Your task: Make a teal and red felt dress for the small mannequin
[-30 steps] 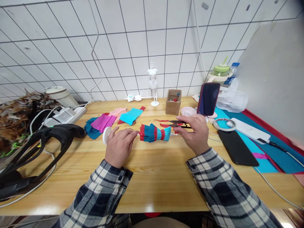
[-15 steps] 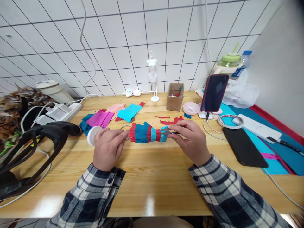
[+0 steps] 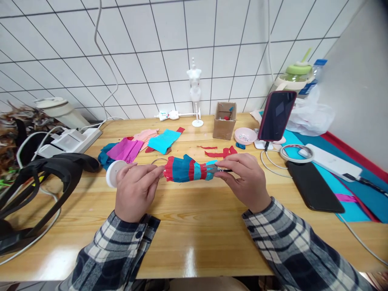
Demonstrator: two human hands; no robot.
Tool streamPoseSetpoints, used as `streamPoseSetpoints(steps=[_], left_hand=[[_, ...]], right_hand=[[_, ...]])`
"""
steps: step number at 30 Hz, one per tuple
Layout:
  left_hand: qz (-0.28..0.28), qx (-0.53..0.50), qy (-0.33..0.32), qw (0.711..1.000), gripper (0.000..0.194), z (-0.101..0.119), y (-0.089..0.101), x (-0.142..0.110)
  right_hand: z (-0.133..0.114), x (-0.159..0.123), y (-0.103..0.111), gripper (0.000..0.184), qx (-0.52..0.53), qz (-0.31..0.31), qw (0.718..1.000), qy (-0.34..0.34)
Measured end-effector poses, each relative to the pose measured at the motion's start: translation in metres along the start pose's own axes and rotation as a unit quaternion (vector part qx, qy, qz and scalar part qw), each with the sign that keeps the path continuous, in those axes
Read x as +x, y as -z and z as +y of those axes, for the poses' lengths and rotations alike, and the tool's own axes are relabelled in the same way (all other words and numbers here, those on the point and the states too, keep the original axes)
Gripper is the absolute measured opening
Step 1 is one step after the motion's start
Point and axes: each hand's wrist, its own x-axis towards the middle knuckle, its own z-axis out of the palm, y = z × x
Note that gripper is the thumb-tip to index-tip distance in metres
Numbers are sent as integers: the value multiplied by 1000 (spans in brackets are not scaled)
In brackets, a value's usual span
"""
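My left hand (image 3: 138, 190) is closed around the stand of a small white mannequin lying on its side, its round white base (image 3: 114, 173) sticking out left of the hand. The mannequin's body is covered by a little crepe-paper dress (image 3: 181, 169) in red, dark blue and light blue bands, its frilled red hem towards my left hand. At the dress's light blue end, my right hand (image 3: 247, 180) pinches a small grey metal tool (image 3: 214, 169) with pointed tips, which touch the paper. The rest of this tool is hidden by my fingers.
Behind the dress lie red paper strips (image 3: 222, 152) and coloured paper sheets (image 3: 163, 141). A bare mannequin (image 3: 195, 85), cardboard box (image 3: 224, 127) and pink bowl (image 3: 245, 136) stand farther back. Phones (image 3: 278, 115), tape rolls and a power strip (image 3: 330, 161) are right; a black headset (image 3: 54, 202) is left.
The tool's tips have moved slightly left over the dress's red band near the light blue end. The left hand and base have shifted slightly left in view, along with the camera.
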Motion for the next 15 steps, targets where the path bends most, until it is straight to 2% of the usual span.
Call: streamPoseSetpoints(steps=[15], left_hand=[[-7, -2, 8, 1000, 14, 2, -3, 0]], right_hand=[[1, -2, -4, 12, 7, -8, 1000, -15]])
